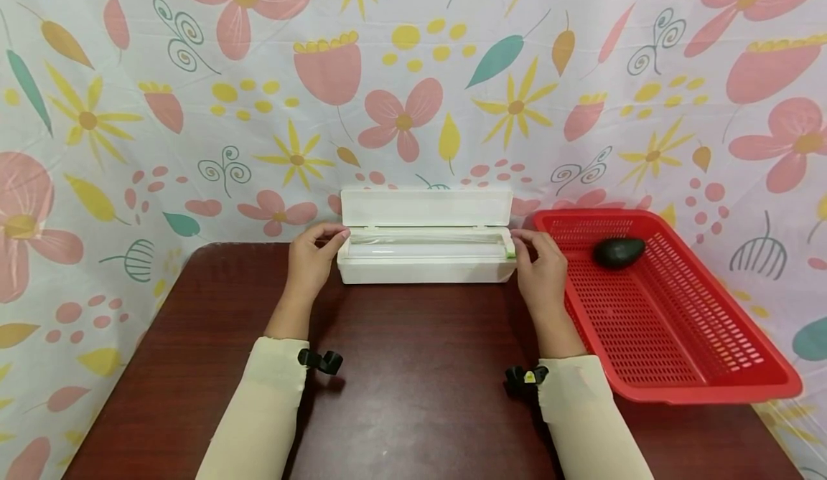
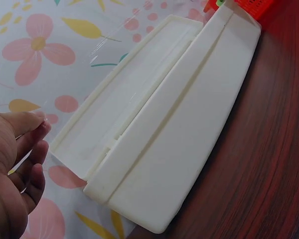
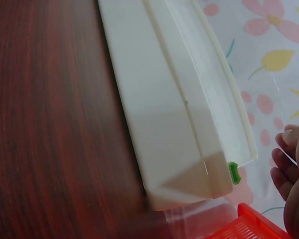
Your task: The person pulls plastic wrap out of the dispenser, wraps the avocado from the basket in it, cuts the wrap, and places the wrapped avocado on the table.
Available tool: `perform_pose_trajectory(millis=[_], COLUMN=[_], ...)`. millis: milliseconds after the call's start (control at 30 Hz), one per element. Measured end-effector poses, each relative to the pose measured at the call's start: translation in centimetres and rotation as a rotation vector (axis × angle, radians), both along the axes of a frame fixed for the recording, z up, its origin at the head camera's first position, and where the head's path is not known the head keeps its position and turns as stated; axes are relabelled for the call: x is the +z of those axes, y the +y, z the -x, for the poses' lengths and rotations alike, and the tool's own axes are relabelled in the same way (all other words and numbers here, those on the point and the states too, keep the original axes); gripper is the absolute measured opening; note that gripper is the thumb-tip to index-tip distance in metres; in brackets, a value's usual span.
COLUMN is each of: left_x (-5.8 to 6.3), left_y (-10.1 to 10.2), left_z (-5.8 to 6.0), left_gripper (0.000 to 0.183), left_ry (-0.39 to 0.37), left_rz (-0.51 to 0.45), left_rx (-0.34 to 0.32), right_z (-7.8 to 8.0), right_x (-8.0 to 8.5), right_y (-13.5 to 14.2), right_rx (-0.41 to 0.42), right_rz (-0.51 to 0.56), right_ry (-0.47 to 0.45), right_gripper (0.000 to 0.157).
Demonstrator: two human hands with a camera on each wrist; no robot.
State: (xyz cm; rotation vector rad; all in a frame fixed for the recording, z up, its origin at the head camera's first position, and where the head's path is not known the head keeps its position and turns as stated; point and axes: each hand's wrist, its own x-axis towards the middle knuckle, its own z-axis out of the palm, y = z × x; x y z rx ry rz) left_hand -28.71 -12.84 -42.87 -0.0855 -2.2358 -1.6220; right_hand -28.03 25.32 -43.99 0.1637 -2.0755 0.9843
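Note:
A white cling film dispenser (image 1: 426,273) stands at the back of the table, its lid (image 1: 426,209) raised against the cloth. Inside lies a roll of clear cling film (image 1: 420,250). At the dispenser's left end my left hand (image 1: 310,265) pinches the film's edge between thumb and forefinger. My right hand (image 1: 544,272) pinches the other edge at the right end. Faint lines of the transparent sheet run from the fingertips in both wrist views; its full outline is hard to see. Near the right hand, a small green piece (image 3: 234,173) sits at the dispenser's end.
To the right, a red plastic basket (image 1: 704,394) holds a dark avocado (image 1: 619,252). A flower-printed cloth (image 1: 400,57) hangs behind the dark wooden table (image 1: 413,394). Each wrist wears a small black camera mount (image 1: 321,361).

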Motion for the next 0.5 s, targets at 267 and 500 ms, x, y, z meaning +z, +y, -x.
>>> perform_pose_trajectory(millis=[267, 500], left_x=[0.22, 0.58], left_y=[0.07, 0.16], left_z=[-0.09, -0.13], left_gripper=[0.021, 0.022], left_ry=[-0.007, 0.001], left_rz=[-0.008, -0.033], left_rx=[0.014, 0.012], right_z=[-0.09, -0.09], right_x=[0.27, 0.51], right_y=[-0.1, -0.12], right_rx=[-0.002, 0.015], right_rz=[0.006, 0.028], right_ry=[0.007, 0.044], right_gripper=[0.013, 0.013])
